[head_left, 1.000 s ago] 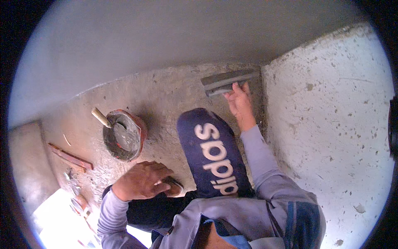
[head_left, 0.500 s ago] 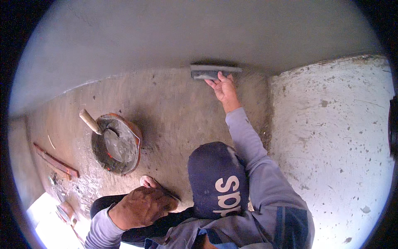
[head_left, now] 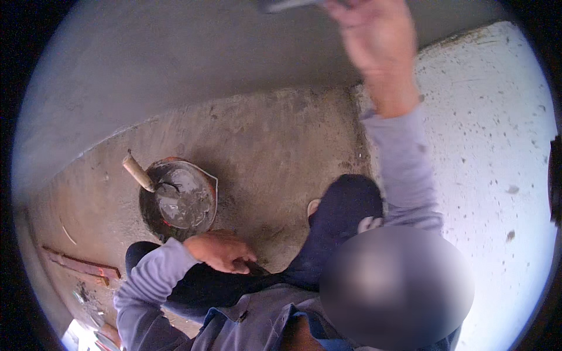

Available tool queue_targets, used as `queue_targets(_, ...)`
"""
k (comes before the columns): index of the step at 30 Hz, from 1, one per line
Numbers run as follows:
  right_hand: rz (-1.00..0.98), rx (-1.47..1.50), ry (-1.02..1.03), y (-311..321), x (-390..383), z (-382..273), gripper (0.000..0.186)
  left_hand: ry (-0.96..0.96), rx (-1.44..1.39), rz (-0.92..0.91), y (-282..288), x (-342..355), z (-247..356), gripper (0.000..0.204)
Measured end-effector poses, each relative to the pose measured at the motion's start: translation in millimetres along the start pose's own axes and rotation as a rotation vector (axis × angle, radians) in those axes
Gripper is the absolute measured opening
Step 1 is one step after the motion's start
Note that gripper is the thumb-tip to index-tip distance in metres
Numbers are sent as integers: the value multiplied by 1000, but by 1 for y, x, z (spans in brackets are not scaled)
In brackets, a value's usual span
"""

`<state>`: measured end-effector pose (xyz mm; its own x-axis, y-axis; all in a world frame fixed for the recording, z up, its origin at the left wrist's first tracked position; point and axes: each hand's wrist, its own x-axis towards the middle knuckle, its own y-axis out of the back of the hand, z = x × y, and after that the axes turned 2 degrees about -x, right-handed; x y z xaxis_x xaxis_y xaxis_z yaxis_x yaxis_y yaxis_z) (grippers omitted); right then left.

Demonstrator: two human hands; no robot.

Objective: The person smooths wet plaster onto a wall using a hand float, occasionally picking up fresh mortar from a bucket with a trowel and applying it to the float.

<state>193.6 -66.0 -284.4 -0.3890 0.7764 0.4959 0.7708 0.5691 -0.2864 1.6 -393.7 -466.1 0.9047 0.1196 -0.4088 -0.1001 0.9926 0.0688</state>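
My right hand (head_left: 380, 44) is raised high against the grey plastered wall (head_left: 222, 52), closed on a plastering float (head_left: 288, 4). Only the float's lower part shows, cut off by the top edge of the view. Motion smears this hand slightly. My left hand (head_left: 221, 250) lies over my bent left leg, its fingers loosely lowered and no tool in it. Just beyond it stands a round bucket (head_left: 147, 219) with wet grey mortar (head_left: 186, 202). A trowel (head_left: 139, 174) with a pale wooden handle leans on its rim, blade in the mortar.
A white, speckled wall (head_left: 480, 152) rises at the right and meets the grey wall in a corner. On the brown floor (head_left: 275, 134) at far left lie a reddish-brown wooden strip (head_left: 79, 263) and a thin pale stick (head_left: 68, 231). My dark-trousered right knee (head_left: 354, 196) is bent up.
My right hand has lifted the float from the foot of the grey wall up to the top edge of the view. My left hand stays by my left leg; my head has shifted right.
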Motion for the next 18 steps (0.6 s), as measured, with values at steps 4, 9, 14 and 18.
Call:
queue_targets(4,521,-154,-316,22,-57,-41,27,-58,-28,-76,-17,19,1,37)
queue_targets(9,905,-487,-712,156,-124,15,30,-29,-211,-174,-45,35,-41,30)
queue_targets(14,1132,-606,-409,143,-137,115,40,-225,-196,-10,-84,46,-87,34)
queue_targets(18,1064,-744,-13,157,-133,187,48,-296,22,57,-87,50,-94,32)
